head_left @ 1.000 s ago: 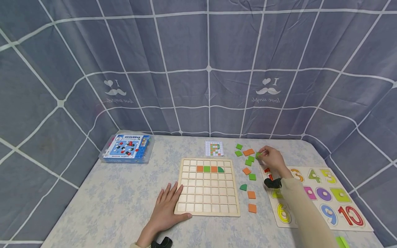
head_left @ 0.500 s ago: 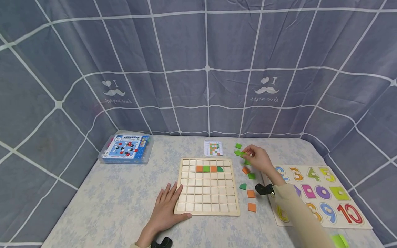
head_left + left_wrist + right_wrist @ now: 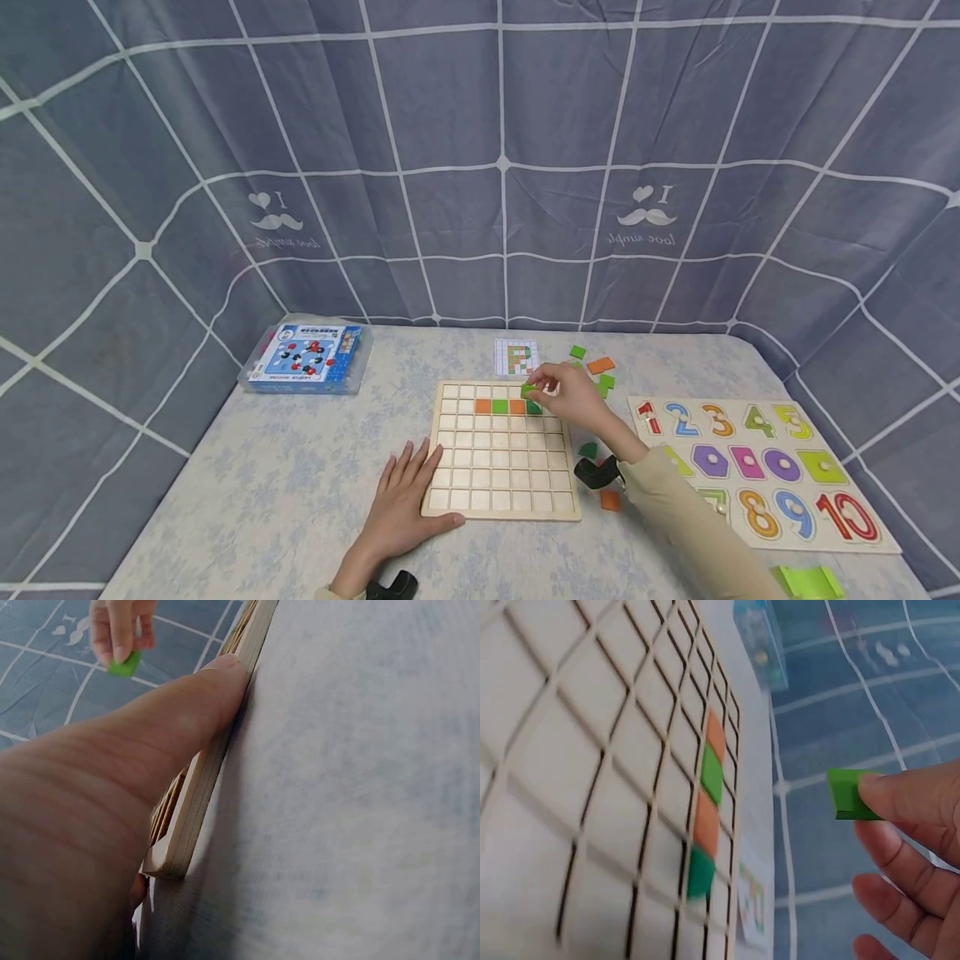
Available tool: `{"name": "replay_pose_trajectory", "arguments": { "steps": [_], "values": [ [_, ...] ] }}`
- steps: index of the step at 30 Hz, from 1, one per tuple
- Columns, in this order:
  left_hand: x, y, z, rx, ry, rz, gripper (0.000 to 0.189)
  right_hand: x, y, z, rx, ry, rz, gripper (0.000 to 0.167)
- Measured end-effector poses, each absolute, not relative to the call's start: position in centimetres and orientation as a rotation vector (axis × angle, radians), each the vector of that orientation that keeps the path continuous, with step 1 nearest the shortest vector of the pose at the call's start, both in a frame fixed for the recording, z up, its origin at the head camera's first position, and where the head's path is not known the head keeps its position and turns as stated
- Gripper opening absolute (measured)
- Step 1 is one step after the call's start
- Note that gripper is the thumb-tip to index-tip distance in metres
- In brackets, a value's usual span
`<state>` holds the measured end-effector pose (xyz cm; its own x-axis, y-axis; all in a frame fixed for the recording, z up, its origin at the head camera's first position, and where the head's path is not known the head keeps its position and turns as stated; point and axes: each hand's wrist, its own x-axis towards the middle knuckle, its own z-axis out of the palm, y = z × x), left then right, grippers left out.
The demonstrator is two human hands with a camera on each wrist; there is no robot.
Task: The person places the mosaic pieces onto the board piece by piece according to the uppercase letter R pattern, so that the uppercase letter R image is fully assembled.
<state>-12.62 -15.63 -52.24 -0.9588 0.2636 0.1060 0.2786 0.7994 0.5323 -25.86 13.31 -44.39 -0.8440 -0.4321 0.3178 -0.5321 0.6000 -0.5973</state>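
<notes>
A light green square tile [image 3: 847, 793] is pinched between the thumb and index finger of my right hand [image 3: 573, 395], above the top right part of the wooden grid board [image 3: 491, 479]. One row of the board holds an orange tile [image 3: 483, 407], a green tile [image 3: 499, 407], another orange tile [image 3: 517, 407] and a dark green quarter-round tile [image 3: 533, 407]. My left hand [image 3: 401, 510] lies flat with fingers spread at the board's lower left corner. Its thumb [image 3: 202, 694] touches the front edge in the left wrist view.
A pattern card [image 3: 516, 357] lies behind the board. Loose green and orange tiles [image 3: 601, 366] are scattered to the right, partly hidden by my right arm. Farther right is a number puzzle board [image 3: 780, 508]; a boxed set [image 3: 306, 358] sits at the back left.
My right hand has carried the green tile left from the loose tiles to above the board. My left hand has stayed at the board's corner.
</notes>
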Motion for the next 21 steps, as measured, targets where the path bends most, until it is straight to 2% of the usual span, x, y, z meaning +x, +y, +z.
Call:
{"name": "replay_pose_trajectory", "arguments": {
  "steps": [8, 21],
  "values": [
    [-12.6, -15.6, -52.1, -0.445, -2.964, -0.866, 0.1, -25.5, 9.8, -45.2, 0.984, -2.693, 1.078, 0.006],
    [-12.5, -15.7, -52.3, -0.476, -2.918, -0.87, 0.099, -25.7, 6.9, -47.7, 0.979, -2.802, 0.975, 0.004]
  ]
}}
